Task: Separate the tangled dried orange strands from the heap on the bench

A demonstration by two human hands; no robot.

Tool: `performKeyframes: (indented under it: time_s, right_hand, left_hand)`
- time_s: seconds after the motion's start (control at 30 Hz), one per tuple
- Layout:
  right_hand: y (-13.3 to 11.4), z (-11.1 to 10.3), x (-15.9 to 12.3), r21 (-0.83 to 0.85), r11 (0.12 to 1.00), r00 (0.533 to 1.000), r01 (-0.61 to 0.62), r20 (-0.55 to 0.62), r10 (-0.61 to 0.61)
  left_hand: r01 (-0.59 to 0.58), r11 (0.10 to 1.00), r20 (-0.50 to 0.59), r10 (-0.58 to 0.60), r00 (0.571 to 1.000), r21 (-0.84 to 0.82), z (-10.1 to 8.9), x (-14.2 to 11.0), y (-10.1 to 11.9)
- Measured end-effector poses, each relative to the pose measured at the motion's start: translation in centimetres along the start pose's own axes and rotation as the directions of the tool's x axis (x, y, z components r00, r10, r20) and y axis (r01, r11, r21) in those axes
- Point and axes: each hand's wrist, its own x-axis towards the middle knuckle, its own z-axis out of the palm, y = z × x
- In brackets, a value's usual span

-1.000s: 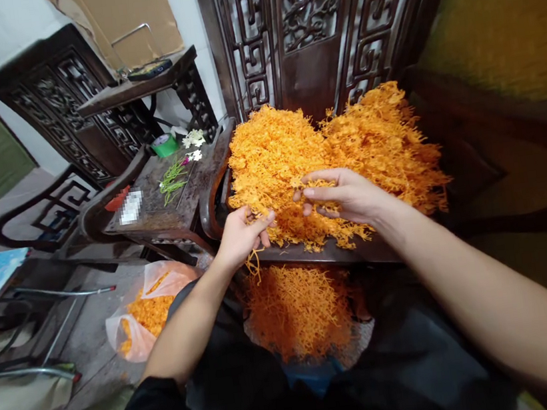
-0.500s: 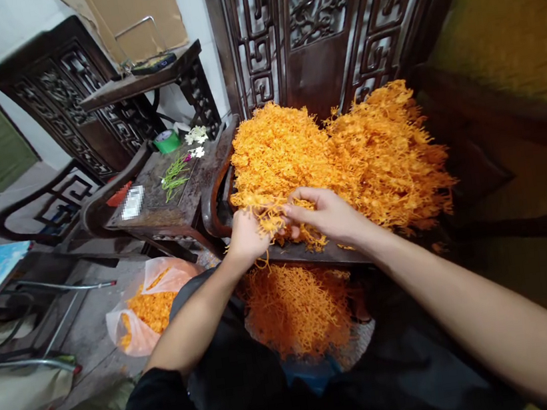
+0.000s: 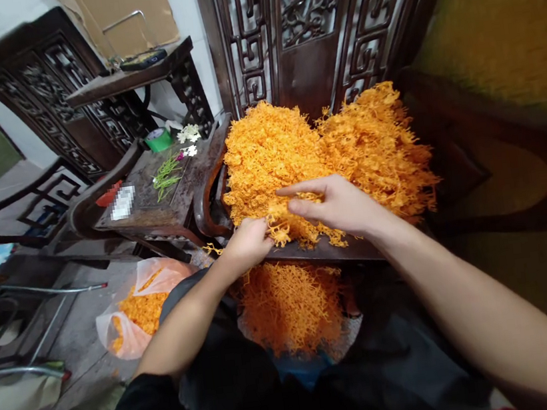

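Note:
My left hand [image 3: 249,240] is closed on an orange branched piece [image 3: 279,231], thin and frilly, which looks like plastic. One strand pokes out behind the wrist side of that hand. My right hand [image 3: 341,206] is just to the right, thumb and index finger apart, with orange strands visible behind the gap; its other fingers are hidden. Both hands are over the front edge of a dark wooden chair seat [image 3: 360,247]. A large heap of similar orange pieces [image 3: 271,151] covers the seat behind them.
Below the seat, between my knees, more orange pieces [image 3: 291,303] fill a container with a blue base [image 3: 302,369]. A pinkish plastic bag [image 3: 154,274] of orange pieces lies on the floor at left. Green tape [image 3: 159,139] and green sprigs [image 3: 166,177] lie on the neighbouring chair.
My right thumb and index finger have parted and drawn back slightly right from the left hand. The left hand keeps its grip on the orange piece. The view has shifted slightly.

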Motion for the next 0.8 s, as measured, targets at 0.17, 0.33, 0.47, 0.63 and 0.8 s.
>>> performKeyframes:
  time_s: [0.17, 0.33, 0.47, 0.63, 0.8]
  right_hand:
    - [0.9, 1.1, 0.5, -0.251, 0.967, 0.993, 0.046, 0.113, -0.018]
    - [1.5, -0.4, 1.1, -0.056, 0.993, 0.984, -0.105, -0.150, 0.096]
    - [2.3, -4.1, 1.4, 0.272, 0.962, 0.808, -0.033, -0.559, 0.186]
    - [3.1, -4.5, 1.4, 0.506, 0.840, 0.902, -0.197, -0.242, 0.357]
    - [2.5, -2.2, 1.5, 0.574, 0.787, 0.938, -0.228, -0.087, 0.335]
  left_hand:
    - [-0.013, 0.968, 0.141, -0.024, 0.990, 0.252, 0.8, -0.4, -0.3]
    - [-0.043, 0.993, 0.145, 0.027, 0.989, 0.106, 1.0, -0.6, -0.7]
    - [-0.047, 0.990, 0.273, 0.010, 0.962, 0.130, 0.9, -1.1, -1.8]
    - [0.090, 0.996, 0.118, -0.086, 0.989, -0.030, 0.1, -0.8, -1.8]
    - [0.198, 0.934, -0.038, -0.219, 0.975, -0.298, 0.2, 0.2, -0.7]
